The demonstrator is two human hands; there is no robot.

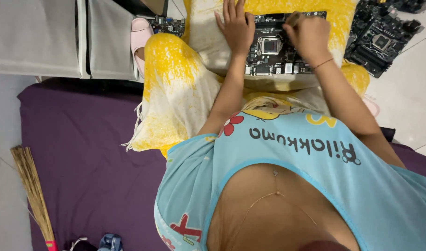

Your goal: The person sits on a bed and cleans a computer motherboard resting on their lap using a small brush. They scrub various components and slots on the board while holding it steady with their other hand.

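A black computer motherboard [272,58] lies on my lap, on a yellow and white cloth [176,88]. My left hand [236,25] rests flat on the board's left edge, fingers spread and pointing away from me. My right hand [307,33] is curled over the board's upper right corner, fingers bent down onto it; whether it pinches a small part is hidden. The square processor socket [271,45] shows between the two hands.
A second black motherboard [378,39] lies on the white tiled floor at the right. A third board [169,24] peeks out top centre beside a pink slipper [139,35]. Grey fabric bins [59,37] stand upper left. A purple mat [83,153] and a straw broom [34,195] lie left.
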